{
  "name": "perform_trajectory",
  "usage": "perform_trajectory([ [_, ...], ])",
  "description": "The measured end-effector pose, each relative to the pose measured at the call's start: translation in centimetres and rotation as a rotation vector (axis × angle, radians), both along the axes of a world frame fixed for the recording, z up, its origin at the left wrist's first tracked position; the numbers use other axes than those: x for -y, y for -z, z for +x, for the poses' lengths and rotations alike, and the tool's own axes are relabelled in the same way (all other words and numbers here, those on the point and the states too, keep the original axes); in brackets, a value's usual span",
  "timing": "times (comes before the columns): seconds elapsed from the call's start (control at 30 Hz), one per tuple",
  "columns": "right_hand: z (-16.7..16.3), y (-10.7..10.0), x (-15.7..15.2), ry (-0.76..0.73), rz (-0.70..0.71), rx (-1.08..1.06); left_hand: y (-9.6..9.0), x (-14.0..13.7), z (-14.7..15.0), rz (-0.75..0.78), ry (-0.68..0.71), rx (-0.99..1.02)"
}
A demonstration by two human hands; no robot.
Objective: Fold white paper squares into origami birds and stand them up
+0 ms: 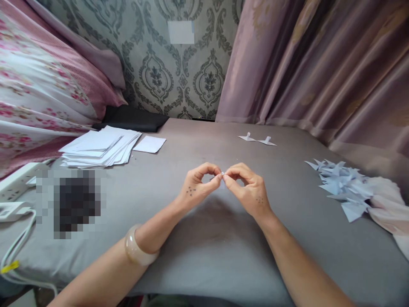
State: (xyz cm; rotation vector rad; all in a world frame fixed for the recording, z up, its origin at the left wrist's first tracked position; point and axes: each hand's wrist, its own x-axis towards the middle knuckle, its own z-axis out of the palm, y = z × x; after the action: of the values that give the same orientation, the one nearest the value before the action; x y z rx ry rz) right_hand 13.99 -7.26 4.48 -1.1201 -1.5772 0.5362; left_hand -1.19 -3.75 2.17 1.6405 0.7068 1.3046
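My left hand [200, 181] and my right hand [247, 185] meet above the middle of the grey-covered table [204, 264]. Thumb and forefinger of each are pinched together on a small piece of folded white paper [223, 173]. Fingers cover most of this paper, so its full shape cannot be made out. Beyond the right hand, two small folded paper cranes [267, 141] stand side by side on the cover. A heap of pale paper cranes [345, 183] lies farther to the right.
At the back left is a stack of white paper sheets [99, 147], with a smaller square pile [150, 144] beside it. A white power strip [19, 181] and cables lie along the left edge. A blurred dark object [79, 200] sits nearby. Curtains [287, 64] hang behind at right.
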Motion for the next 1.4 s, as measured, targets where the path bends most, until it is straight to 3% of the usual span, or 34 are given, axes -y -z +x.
perform_trajectory([
  [0.23,-0.1,0.6,-0.2,-0.021,-0.143,-0.137,0.3,-0.2,0.1,-0.020,0.008,0.012],
  [0.57,0.1,0.4,-0.4,-0.033,-0.206,-0.172,0.3,-0.6,-0.2,0.033,0.083,0.011],
  [0.87,1.0,0.3,-1.0,0.052,-0.320,-0.314,-0.3,-0.3,0.0,-0.442,0.227,-0.049],
  [1.17,0.8,1.1,-1.5,-0.078,-0.489,-0.647,-0.5,-0.2,-0.2,-0.690,0.226,-0.012],
  [1.3,0.7,1.2,-1.5,-0.116,-0.589,-0.556,-0.3,-0.3,0.0,-0.765,0.165,0.058],
  [1.4,0.5,1.3,-1.4,-0.061,-0.535,-0.449,-0.3,-0.1,0.2,-0.771,0.156,0.029],
])
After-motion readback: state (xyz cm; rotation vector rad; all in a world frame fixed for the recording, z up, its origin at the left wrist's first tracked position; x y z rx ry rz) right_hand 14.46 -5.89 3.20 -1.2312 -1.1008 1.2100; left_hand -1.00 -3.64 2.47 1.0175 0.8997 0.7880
